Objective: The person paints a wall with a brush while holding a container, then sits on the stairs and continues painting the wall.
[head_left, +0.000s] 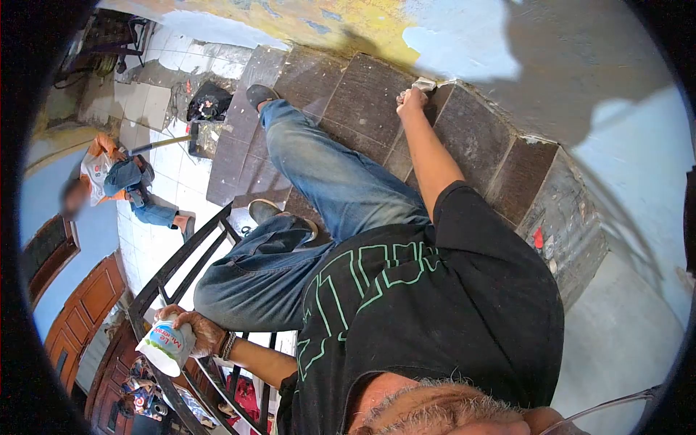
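My right hand [411, 100] reaches out to the foot of the painted wall, at the edge of a dark-tiled step [366, 90]. Its fingers are closed around a small flat whitish tool [425, 84], whose exact kind is too small to make out. At the lower left, my left hand [199, 332] is wrapped round a labelled plastic cup [167, 346] that looks whitish. It holds the cup beside the dark stair railing [163, 290], close to my bent knee. What is inside the cup does not show.
Dark railing bars run along my left side. The wall [464, 51] has patchy yellow and pale blue paint. Below, another person [119, 174] bends over with a long-handled dustpan [203, 139] near a black bag [209, 101]. A red scrap [538, 238] lies on a higher step.
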`<state>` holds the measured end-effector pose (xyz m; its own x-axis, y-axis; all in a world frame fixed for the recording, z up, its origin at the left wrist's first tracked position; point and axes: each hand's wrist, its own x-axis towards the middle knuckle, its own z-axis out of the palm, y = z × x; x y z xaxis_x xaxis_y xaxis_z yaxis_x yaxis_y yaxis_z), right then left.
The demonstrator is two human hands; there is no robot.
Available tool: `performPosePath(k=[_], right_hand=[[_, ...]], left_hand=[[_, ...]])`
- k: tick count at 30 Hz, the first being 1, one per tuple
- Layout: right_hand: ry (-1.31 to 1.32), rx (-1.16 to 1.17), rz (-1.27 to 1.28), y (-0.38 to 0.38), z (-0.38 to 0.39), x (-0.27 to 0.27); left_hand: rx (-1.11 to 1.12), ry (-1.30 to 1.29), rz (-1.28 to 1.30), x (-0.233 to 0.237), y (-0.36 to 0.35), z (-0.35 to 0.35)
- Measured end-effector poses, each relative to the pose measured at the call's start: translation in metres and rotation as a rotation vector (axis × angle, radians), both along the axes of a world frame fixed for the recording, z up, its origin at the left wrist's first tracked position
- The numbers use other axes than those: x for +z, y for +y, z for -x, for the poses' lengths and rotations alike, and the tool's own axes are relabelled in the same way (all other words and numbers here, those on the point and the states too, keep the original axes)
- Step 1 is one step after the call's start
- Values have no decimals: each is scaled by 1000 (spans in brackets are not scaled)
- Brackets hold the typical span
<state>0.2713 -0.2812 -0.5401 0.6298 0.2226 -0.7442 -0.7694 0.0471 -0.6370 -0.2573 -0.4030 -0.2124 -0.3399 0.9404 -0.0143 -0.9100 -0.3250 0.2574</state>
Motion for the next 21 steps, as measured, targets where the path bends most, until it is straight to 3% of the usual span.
performPosePath(k=[4, 8, 9, 10, 12, 14, 15, 18, 21], right_hand=[[49, -286, -57, 29, 11, 13], [-26, -410, -64, 58, -52, -169], [23, -333, 32, 59, -67, -202], [20, -332, 32, 47, -32, -148], [-282, -366, 153, 53, 20, -18], [-166, -306, 41, 30, 56, 55], [-48, -240, -74, 27, 62, 69], [81, -122, 20, 20, 54, 51], [162, -116, -110, 12, 46, 31]], left_hand=[[7, 36, 1, -1, -1, 3], [39, 53, 14, -1, -2, 3], [46, 43, 19, -1, -3, 4], [52, 32, 24, -2, -3, 4], [25, 0, 7, 0, -3, 1], [-3, -37, -11, 0, -2, 1], [11, -19, -16, -2, -2, 2], [17, -13, -3, -1, -2, 1], [20, 0, 13, 1, -2, -1]])
